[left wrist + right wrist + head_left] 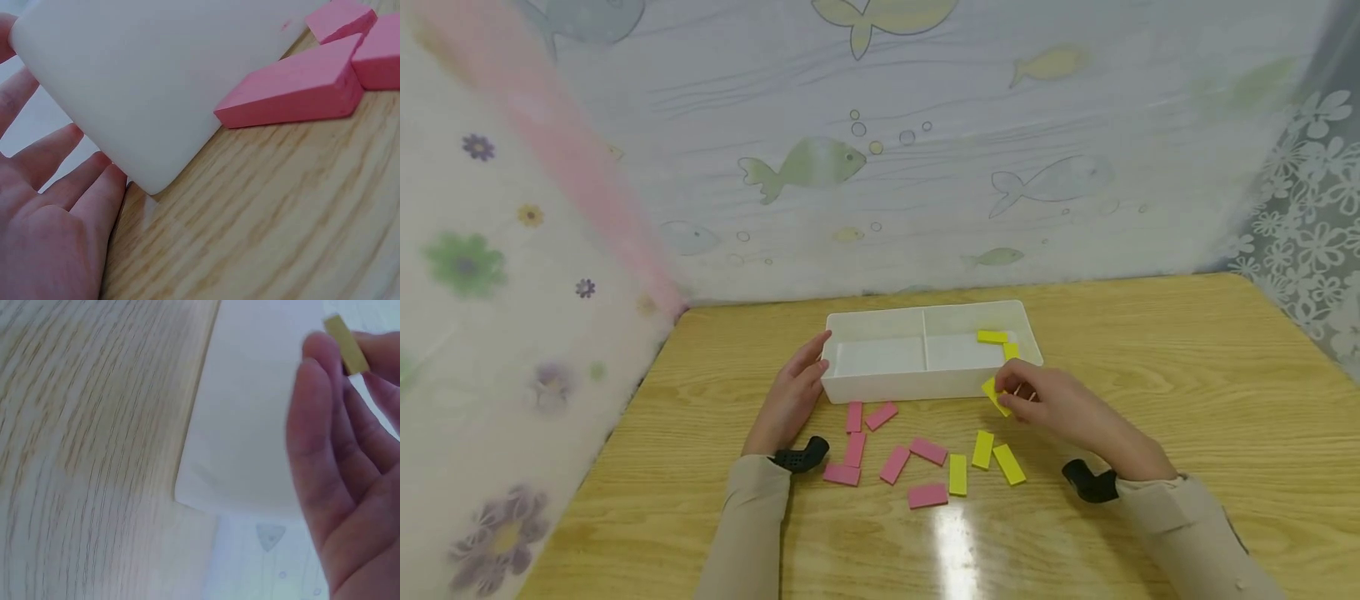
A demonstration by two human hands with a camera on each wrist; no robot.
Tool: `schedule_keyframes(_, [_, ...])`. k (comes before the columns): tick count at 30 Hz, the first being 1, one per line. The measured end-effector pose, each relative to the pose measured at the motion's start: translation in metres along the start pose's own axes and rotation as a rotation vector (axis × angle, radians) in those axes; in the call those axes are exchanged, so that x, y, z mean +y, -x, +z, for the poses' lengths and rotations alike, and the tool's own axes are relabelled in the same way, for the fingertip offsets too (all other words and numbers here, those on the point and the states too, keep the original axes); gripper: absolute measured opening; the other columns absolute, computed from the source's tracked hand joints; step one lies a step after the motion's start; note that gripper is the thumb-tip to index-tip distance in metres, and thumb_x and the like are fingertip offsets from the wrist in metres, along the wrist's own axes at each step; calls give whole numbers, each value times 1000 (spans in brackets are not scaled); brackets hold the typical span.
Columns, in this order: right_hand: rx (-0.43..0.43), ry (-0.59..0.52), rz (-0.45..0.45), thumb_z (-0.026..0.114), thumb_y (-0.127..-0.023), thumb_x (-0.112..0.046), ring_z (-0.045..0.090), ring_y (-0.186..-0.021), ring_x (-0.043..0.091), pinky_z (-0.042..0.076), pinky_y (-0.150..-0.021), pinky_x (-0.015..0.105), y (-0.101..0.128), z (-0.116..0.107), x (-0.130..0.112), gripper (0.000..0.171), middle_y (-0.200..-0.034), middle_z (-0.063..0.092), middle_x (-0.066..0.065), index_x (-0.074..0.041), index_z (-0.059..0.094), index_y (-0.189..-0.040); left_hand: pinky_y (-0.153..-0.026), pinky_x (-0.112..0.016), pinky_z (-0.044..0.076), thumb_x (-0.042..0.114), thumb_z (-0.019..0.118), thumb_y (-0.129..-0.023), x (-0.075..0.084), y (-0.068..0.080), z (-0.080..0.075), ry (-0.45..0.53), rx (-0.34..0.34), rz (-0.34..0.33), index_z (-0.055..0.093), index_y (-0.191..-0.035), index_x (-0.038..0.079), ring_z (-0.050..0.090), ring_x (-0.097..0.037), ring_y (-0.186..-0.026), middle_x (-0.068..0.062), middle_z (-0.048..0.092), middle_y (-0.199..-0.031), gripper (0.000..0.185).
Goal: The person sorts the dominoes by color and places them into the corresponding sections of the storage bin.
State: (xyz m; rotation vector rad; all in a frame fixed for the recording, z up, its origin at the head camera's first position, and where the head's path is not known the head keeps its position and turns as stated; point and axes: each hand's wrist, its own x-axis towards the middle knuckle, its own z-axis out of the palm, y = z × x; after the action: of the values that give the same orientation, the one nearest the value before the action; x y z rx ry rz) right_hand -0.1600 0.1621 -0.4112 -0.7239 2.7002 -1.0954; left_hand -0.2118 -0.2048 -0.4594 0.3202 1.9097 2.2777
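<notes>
Pinching a yellow block (996, 395) — right hand (1052, 407); left hand (793, 392), fingers straight, touches the white tray (925, 385).

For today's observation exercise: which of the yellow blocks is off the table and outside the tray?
The yellow block pinched in the right hand, just before the white tray. Two yellow ones lie inside the tray; three lie flat on the table.

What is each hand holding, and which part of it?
The right hand pinches a yellow block by one end, at the tray's front right corner. The left hand holds nothing; its straight fingers rest against the tray's left end.
</notes>
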Motion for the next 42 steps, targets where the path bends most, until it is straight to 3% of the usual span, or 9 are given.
schedule_keyframes(6, [96,13,-12,56,-89,-21,54,-70,9,45,-61,28,-1,-2,0,9,-84,59,-2,-18,57,-97,-106,-36,14,12,43,-95,-1,-1,-1,-2,-8,4,30,-140,11,9,-11,-133,3,17,-145,47])
schedule_keyframes(16, [147,-17,2,56,-89,-19,59,-73,19,47,-60,30,1,-6,4,22,-91,59,2,-14,56,-110,-105,-37,18,12,44,-94,-1,-1,-2,29,-13,-2,32,-139,13,14,-13,-132,3,19,-145,46])
schedule_keyframes(23, [231,-57,37,53,-89,-33,60,-73,22,48,-61,30,1,-8,5,30,-94,60,7,-15,56,-113,-105,-38,17,11,43,-95,0,0,-1,40,-17,-5,32,-139,13,12,-16,-134,2,18,-145,46])
schedule_keyframes(35, [373,-106,46,50,-90,-38,58,-75,22,47,-62,29,-9,-10,6,32,-92,59,3,-14,57,-110,-106,-38,15,11,42,-95,13,3,7,18,-38,15,26,-141,7,7,-21,-135,-1,15,-147,49])
schedule_keyframes(42, [417,-137,43,48,-90,-39,57,-81,22,47,-64,26,-18,-9,2,34,-96,60,4,-16,57,-113,-105,-38,16,7,42,-94,3,0,1,69,-10,12,33,-138,9,10,-20,-134,-1,19,-145,45])
